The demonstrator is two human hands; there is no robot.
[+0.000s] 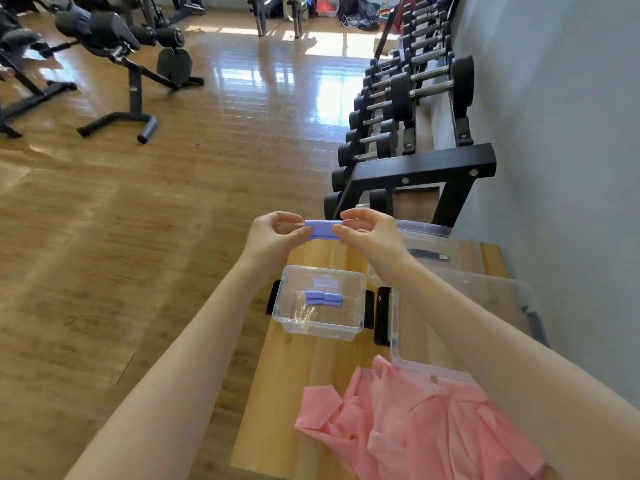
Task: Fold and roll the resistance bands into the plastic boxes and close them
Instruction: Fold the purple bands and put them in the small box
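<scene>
A folded purple resistance band (322, 230) is held in the air in the middle of the frame, above the far end of the wooden table (304, 375). The left hand (273, 233) pinches its left end and the right hand (367, 230) pinches its right end, fingers curled around it. Below the band, a small clear plastic box (320, 303) stands open on the table, with black latches on its two sides; inside it lie two folded purple bands (323, 298), touching side by side. To the right of it is a larger clear bin (460, 313), partly hidden by the right forearm. In the lower right of the frame, a pile of pink bands (415, 424) lies loose on the table. Another clear lid or box (422, 237) sits behind the right hand. In the upper right stands a black dumbbell rack (415, 126) along the wall, and gym machines (114, 46) stand in the upper left.
</scene>
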